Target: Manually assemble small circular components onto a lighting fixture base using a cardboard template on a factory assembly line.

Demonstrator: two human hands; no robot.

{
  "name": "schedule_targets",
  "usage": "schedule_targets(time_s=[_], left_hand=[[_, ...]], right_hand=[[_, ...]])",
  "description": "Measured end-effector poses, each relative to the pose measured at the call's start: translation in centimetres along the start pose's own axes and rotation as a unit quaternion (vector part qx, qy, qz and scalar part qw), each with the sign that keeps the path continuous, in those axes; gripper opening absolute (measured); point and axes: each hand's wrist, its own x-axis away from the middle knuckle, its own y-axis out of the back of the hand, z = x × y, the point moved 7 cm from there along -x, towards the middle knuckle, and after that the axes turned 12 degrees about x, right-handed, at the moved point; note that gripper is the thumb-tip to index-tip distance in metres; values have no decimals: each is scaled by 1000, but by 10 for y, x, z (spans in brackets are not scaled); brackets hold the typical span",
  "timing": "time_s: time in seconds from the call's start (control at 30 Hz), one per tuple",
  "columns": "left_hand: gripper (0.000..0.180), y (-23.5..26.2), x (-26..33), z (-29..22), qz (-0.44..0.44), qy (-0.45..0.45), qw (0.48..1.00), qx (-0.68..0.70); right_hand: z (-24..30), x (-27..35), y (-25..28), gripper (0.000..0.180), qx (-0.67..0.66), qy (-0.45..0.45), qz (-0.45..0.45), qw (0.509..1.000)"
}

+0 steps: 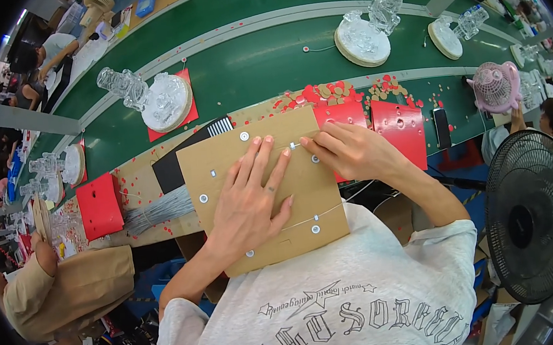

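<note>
A square tan cardboard panel (pixel 272 193) lies in front of me, partly against my shirt. Small white clips and round metal-centred discs (pixel 244 136) sit along its edges. My left hand (pixel 248 188) is spread on the panel, fingers stretched out. At the upper right of the panel, my right hand (pixel 347 149) has thumb and fingers pinched on a thin white wire (pixel 298 145), beside a small white clip (pixel 292 146). Another stretch of white wire (pixel 298 223) runs along the lower part, past a clip (pixel 315 218). My fingers hide part of the pinched wire.
Red panels (pixel 399 131) and scattered red and tan discs (pixel 329 92) lie beyond the panel. A bundle of grey wires (pixel 160 210) is at left. Clear figures on round bases (pixel 362 41) stand on the green belt (pixel 245 56). A black fan (pixel 533 214) stands at right; a co-worker (pixel 68 286) is at left.
</note>
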Motion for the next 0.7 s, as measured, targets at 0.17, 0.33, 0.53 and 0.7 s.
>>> schedule_targets(time_s=[0.17, 0.33, 0.53, 0.7], left_hand=[[72, -1, 0, -3, -2, -1, 1000, -2], [71, -4, -2, -6, 0, -8, 1000, -3], [73, -6, -5, -4, -3, 0, 1000, 12], [73, -7, -12, -5, 7, -6, 1000, 14]], right_hand=[[3, -1, 3, 40, 26, 47, -15, 998], [5, 4, 0, 38, 3, 27, -20, 999], [5, 4, 0, 32, 26, 33, -45, 998], [6, 4, -3, 28, 13, 28, -39, 999]])
